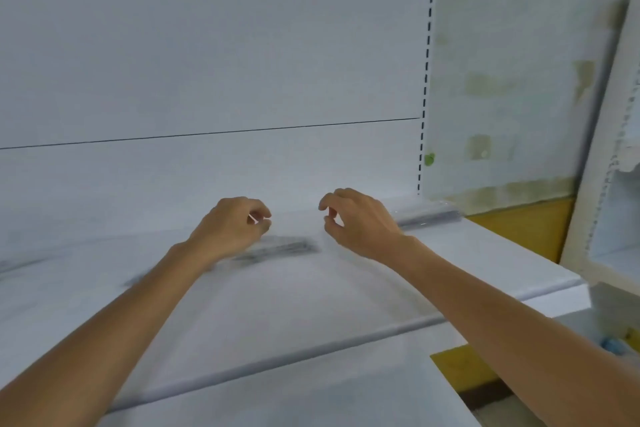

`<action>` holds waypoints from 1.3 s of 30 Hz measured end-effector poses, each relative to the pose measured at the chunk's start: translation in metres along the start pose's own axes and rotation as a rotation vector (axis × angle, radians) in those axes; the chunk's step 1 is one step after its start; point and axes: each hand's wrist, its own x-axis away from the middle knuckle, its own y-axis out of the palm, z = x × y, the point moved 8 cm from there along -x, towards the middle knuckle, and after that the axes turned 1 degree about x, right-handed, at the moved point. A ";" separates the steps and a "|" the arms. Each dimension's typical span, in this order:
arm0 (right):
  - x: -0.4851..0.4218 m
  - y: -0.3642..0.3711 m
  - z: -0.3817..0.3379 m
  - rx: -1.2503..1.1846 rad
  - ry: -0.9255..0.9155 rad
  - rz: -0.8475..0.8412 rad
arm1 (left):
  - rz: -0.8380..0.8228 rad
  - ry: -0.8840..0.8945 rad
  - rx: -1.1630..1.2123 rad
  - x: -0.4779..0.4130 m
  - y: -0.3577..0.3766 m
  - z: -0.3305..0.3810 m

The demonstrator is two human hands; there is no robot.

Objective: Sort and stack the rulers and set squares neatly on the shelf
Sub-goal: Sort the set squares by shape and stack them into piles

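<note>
Rulers (pixel 277 249) lie on the shelf (pixel 311 305), between left hand (pixel 230 225) and right hand (pixel 360 218); back panel (pixel 207 62) behind.

No legible text, labels or numbers.

Blurred grey streaks (pixel 277 250) on the shelf (pixel 311 305), identity unclear.
</note>
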 end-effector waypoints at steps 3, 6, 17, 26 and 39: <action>-0.035 0.022 -0.077 -0.106 -0.098 0.010 | 0.030 -0.074 -0.007 0.041 -0.043 -0.063; -0.061 0.053 -0.155 -0.191 -0.182 -0.002 | 0.047 -0.159 -0.034 0.089 -0.084 -0.132; -0.110 0.161 -0.348 -0.290 -0.164 -0.159 | 0.059 -0.373 -0.184 0.214 -0.225 -0.354; -0.124 0.206 -0.403 -0.147 -0.078 -0.363 | -0.060 -0.289 -0.179 0.223 -0.245 -0.417; -0.151 0.242 -0.480 -0.277 -0.082 -0.483 | -0.023 -0.198 0.072 0.210 -0.245 -0.440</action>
